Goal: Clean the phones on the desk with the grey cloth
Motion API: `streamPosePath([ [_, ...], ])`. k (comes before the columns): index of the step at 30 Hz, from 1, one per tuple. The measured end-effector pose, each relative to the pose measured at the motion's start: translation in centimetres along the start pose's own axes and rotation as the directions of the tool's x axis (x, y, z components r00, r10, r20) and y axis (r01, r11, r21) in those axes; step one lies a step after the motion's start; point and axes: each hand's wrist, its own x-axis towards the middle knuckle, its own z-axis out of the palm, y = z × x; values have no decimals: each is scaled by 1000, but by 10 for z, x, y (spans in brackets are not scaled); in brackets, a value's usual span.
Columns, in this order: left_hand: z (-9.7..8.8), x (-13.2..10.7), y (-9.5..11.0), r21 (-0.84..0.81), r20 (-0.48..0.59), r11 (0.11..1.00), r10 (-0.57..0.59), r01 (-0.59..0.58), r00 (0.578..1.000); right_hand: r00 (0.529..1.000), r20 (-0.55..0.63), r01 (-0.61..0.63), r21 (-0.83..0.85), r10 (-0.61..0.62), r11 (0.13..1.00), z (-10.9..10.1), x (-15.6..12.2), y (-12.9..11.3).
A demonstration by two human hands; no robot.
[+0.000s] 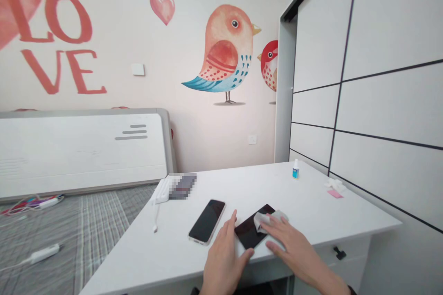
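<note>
A black phone (249, 233) lies face up near the front edge of the white desk (311, 203). My left hand (224, 253) rests flat beside it, fingers stretched out, thumb touching the phone's lower corner. My right hand (289, 242) lies flat with its fingertips pressing a small grey cloth (266, 219) onto the phone's upper part. A second phone (206, 221) with a pale rim lies screen up just left of my left hand.
A small white bottle with a blue label (295, 168) stands at the desk's back right. A pink slip and crumpled wrapper (335, 189) lie near the wardrobe (374, 101). A white power strip (162, 191) sits at the desk's left corner. A bed (69, 230) with cables lies left.
</note>
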Motion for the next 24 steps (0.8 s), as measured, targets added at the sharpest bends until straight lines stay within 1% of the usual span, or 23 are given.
streamPosePath([
  [2, 1, 0, 0, 9, -8, 1000, 4, -4, 1000, 995, -51, -85, -67, 82, 994, -3, 15, 2],
  [4, 2, 1, -1, 13, -10, 1000, 8, -8, 1000, 993, -70, -105, -101, 98, 989, 0, 30, -12],
  [5, 2, 1, -2, 11, -11, 1000, 13, -13, 1000, 996, -58, -79, -96, 74, 992, 3, 35, -24],
  [7, 2, 1, -3, 1, -11, 999, 38, -38, 999, 1000, 5, 27, -43, -26, 999, 11, 37, -48],
  [9, 1, 1, -3, -10, -18, 997, 79, -79, 997, 993, 51, 106, 22, -107, 994, 15, 28, -66],
  [10, 1, 1, -2, -10, -16, 996, 85, -85, 996, 988, 68, 132, 53, -135, 990, 15, 20, -68],
  [12, 0, 0, 1, 2, -23, 998, 63, -63, 998, 983, 93, 150, 98, -159, 984, 12, 2, -61],
  [14, -2, -1, 4, 6, -22, 999, 49, -49, 999, 987, 97, 116, 104, -126, 988, 5, -10, -38],
  [16, -3, -2, 7, 2, -22, 999, 48, -48, 999, 998, 50, 23, 51, -26, 998, -1, -9, -13],
  [18, -3, -3, 8, 3, -26, 999, 42, -42, 999, 999, -17, -51, -31, 50, 998, -3, 4, 2],
  [19, -3, -3, 7, 4, -25, 999, 36, -36, 999, 997, -43, -74, -67, 71, 995, -3, 12, 2],
  [21, -2, -2, 5, 11, -22, 1000, 27, -26, 999, 997, -47, -70, -101, 66, 992, 2, 26, -11],
  [22, -1, -2, 3, 13, -19, 1000, 26, -25, 999, 999, -27, -46, -95, 44, 994, 6, 30, -23],
  [24, 0, -1, 1, 15, -14, 999, 29, -29, 999, 998, 32, 47, -43, -45, 998, 14, 28, -45],
])
